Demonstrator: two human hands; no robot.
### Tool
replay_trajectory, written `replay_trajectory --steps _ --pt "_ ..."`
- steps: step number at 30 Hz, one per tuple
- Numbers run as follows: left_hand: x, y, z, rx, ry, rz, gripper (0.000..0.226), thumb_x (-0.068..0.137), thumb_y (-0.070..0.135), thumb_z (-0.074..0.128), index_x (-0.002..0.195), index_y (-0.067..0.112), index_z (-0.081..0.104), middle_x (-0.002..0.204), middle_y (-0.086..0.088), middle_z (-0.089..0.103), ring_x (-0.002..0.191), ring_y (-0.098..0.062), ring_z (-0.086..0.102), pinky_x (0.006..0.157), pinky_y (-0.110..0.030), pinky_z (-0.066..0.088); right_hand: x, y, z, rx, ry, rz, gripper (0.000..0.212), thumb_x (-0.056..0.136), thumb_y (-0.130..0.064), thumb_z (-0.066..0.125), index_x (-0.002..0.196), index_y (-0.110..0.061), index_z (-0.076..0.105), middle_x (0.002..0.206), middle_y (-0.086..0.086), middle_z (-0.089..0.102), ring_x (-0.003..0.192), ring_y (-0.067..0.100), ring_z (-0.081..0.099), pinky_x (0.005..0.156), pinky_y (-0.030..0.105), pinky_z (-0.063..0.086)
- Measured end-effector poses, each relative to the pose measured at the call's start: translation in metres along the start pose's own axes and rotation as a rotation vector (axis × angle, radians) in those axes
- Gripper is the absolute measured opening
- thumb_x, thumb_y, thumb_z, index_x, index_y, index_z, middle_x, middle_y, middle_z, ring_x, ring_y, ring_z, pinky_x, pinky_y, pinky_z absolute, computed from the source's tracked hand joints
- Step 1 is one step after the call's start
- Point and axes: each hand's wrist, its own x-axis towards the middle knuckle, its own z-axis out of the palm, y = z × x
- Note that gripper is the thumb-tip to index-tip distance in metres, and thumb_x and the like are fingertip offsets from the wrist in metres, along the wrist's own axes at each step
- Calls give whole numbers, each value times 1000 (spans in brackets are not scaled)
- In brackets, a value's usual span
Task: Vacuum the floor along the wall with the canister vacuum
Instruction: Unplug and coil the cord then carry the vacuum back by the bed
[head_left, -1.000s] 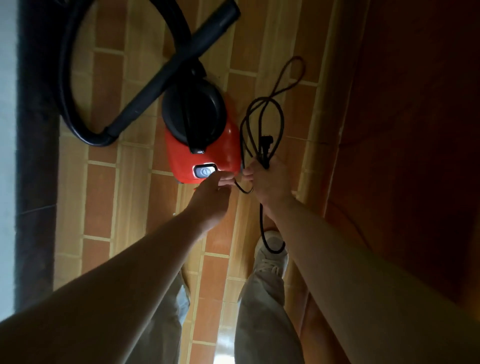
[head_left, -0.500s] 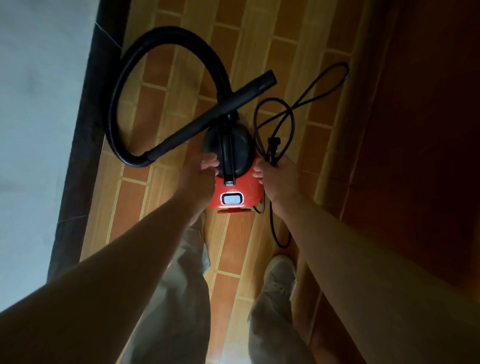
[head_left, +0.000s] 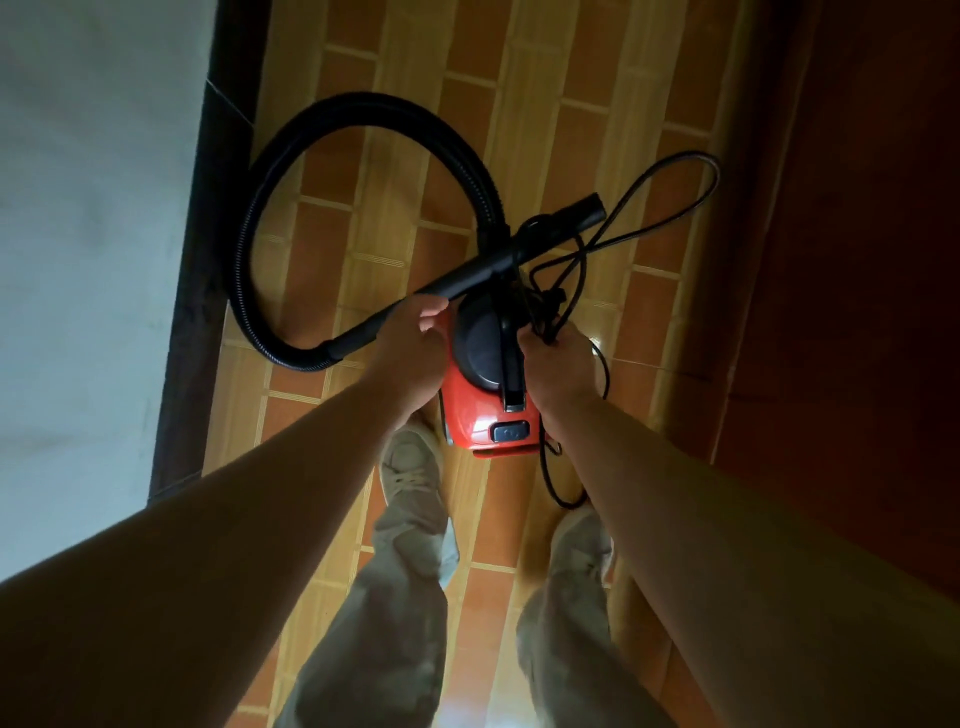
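We note the left hand (head_left: 415, 338) clamped on the wand (head_left: 483, 270), its long axis running far-right; right hand (head_left: 558, 364) closed on the cord (head_left: 571, 260) beside the canister vacuum (head_left: 483, 410) on the floor (head_left: 363, 234).

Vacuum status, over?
Left hand gripping wand. Right hand holding bunched cord beside red vacuum. Hose looped by wall; not vacuuming yet.

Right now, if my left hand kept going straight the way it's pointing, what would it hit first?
Probably the black wand: the left hand reaches up toward it and looks at or on it already. Depth is unclear.
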Motion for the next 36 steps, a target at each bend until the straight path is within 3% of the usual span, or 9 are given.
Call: replay_trajectory --steps 3,5,13,19,23,25,28,30,36 --pt "29 -7 -10 146 3 57 42 101 6 44 142 15 48 119 4 52 85 0 54 57 -1 40 2 -3 17 15 27 -31 38 98 -25 64 135 -17 60 127 2 69 120 24 63 106 43 50" --pt "48 -13 -14 253 -1 80 40 101 10 48 141 16 47 117 -2 55 75 -5 57 49 -10 42 4 2 26 -8 54 -57 42 98 -27 64 138 -14 56 130 6 67 122 26 62 104 37 50" --pt "87 -25 -12 502 -120 124 41 93 36 64 129 23 53 108 1 62 96 -24 64 83 -40 54 4 6 34 -163 18 -176 52 96 -32 70 136 -8 49 133 8 65 124 24 60 89 20 42" --pt "109 -35 -8 546 -175 108 26 98 37 60 120 24 56 95 0 60 80 -18 61 60 -28 39 23 3 37 -117 -33 -39 37 87 -12 68 122 -12 58 106 3 71 92 20 67 75 30 54" --pt "117 -38 -10 620 -206 162 30 99 49 52 115 24 55 94 -2 57 87 -24 59 65 -32 38 31 -3 34 140 -162 173 13 87 -4 73 97 -6 65 65 7 65 50 15 60 50 26 52" --pt "114 -33 -11 624 -237 222 30 100 53 47 112 27 52 89 3 54 84 -20 57 65 -31 37 35 -5 30 161 -205 222 14 88 -9 77 94 -8 65 57 2 59 45 11 54 45 22 47" --pt "103 -19 -9 590 -247 254 22 103 50 46 109 29 48 83 10 51 74 -9 53 59 -27 33 37 -6 30 161 -232 253 27 86 -19 80 105 -9 65 60 -2 60 49 8 56 48 20 47" --pt "92 -8 -7 572 -242 260 23 104 47 46 114 26 49 83 13 51 73 -2 51 58 -25 33 37 -7 32 159 -218 238 34 86 -22 79 114 -11 65 75 -1 66 69 12 64 61 24 51" --pt "56 23 -8 546 -249 265 31 104 49 44 122 23 49 85 14 56 76 0 55 59 -23 36 28 -22 9 134 -183 218 49 80 -25 79 126 -13 65 103 6 71 98 26 66 85 38 54"
